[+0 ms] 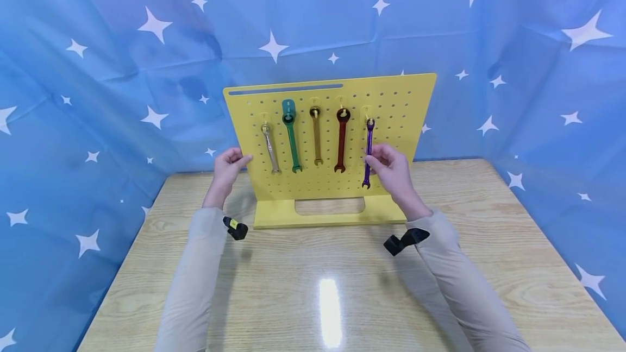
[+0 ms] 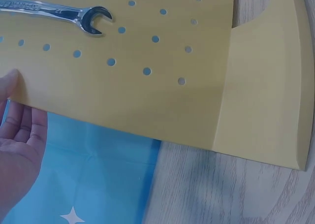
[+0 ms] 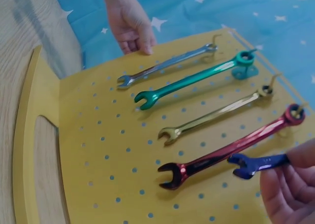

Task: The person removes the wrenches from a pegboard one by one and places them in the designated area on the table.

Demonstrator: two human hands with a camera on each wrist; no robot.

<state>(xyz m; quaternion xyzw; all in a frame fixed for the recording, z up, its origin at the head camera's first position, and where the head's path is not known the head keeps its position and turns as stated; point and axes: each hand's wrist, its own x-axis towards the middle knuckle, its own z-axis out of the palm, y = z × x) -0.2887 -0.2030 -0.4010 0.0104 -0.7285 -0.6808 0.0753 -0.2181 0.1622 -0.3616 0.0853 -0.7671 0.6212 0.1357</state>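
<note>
A yellow pegboard (image 1: pixel 386 145) stands upright on the table. My left hand (image 1: pixel 228 167) grips its left edge, thumb on the front face and fingers behind. With thumb and fingers, my right hand (image 1: pixel 389 169) pinches the shaft of a purple wrench (image 1: pixel 369 151), whose ring end is at the rightmost hook. To its left hang a red wrench (image 1: pixel 342 143), a gold wrench (image 1: pixel 317 137), a green wrench (image 1: pixel 292 145) and a silver wrench (image 1: pixel 270 150), all open end down. In the right wrist view the purple wrench's open jaw shows beside the red one.
The pegboard's base (image 1: pixel 274 216) has a rectangular cutout and rests on the wooden table (image 1: pixel 283 287). A teal hook plate (image 1: pixel 289 105) sits behind the green wrench's ring. Blue cloth (image 1: pixel 323 15) with white stars hangs behind and at both sides.
</note>
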